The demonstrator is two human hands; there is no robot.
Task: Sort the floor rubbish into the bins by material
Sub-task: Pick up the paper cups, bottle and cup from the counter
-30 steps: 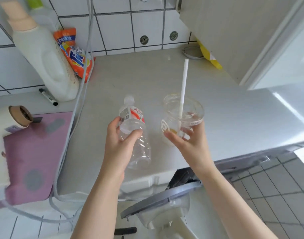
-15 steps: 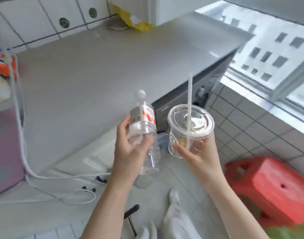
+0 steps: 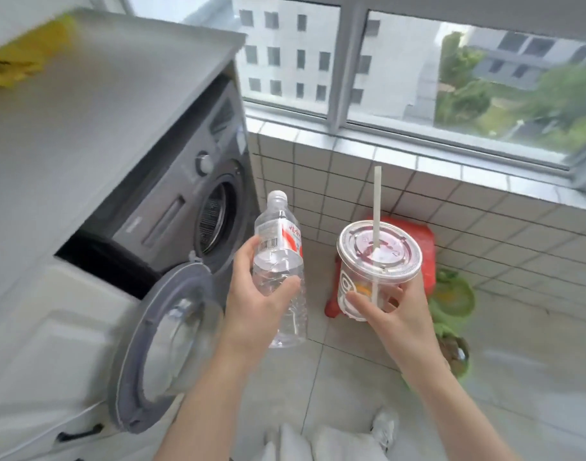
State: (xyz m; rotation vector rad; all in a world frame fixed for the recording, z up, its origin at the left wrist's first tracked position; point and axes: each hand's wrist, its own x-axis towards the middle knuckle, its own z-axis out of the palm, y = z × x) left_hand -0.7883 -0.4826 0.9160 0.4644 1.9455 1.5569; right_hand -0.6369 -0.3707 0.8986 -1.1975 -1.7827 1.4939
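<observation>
Two pieces of rubbish are held up over the tiled floor, so the step in hand is judged to be the carry toward the bins. A clear plastic bottle [image 3: 280,261] is clasped round its middle by the left hand [image 3: 258,304], fingers and thumb wrapped closed on it, cap uppermost. A lidded clear cup [image 3: 378,271] with a white straw [image 3: 376,211] standing through its lid is gripped from below by the right hand [image 3: 394,314], fingertips pressed against the cup wall. No bin can be identified with certainty — a red stool [image 3: 424,257] and green containers [image 3: 451,297] are seen by the wall, blurred. Next, a plastics bin must be located, and the cup kept upright, since some residue is visible inside.
</observation>
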